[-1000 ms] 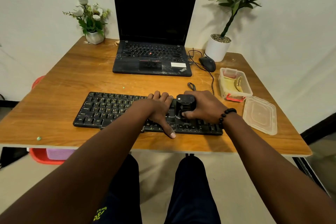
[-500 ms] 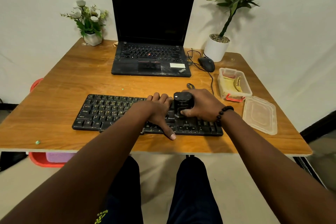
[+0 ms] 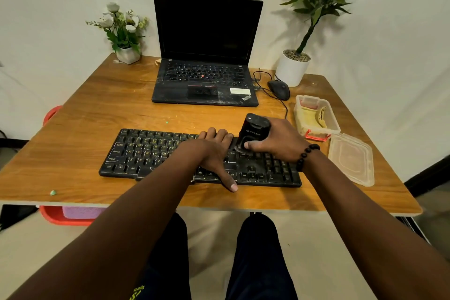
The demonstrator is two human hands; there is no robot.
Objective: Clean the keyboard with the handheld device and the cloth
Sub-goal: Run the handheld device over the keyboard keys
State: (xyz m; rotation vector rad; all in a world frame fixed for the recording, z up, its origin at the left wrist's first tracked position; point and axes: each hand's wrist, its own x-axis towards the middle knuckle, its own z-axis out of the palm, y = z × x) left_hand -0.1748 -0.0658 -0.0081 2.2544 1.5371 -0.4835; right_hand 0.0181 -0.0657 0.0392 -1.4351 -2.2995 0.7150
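Two hands work at the keyboard (image 3: 155, 153), which lies along the near edge of the table (image 3: 73, 134). Compared with a second ago, the handheld device (image 3: 253, 133) sits a little farther back on the keyboard and leans more, its top now tipped away toward the far edge while its lower end stays on the keys right of the keyboard's middle. That reads as a sweep across the rows in this section, so the device stage looks under way rather than finished. The left hand (image 3: 214, 156) has hardly shifted: it lies flat on the keyboard's middle, fingers straight and together pointing to the far edge, thumb stretched over the near edge onto the table, holding nothing and apparently steadying the board. The right hand (image 3: 272, 139) wraps the device from the right, thumb across its front low down and fingers curled behind it, wrist above the keyboard's right end. The cloth (image 3: 313, 117) lies folded in the open plastic box (image 3: 336, 126), just beyond the keyboard's far right corner, untouched; the wiping stage is, by my reckoning, yet to come.
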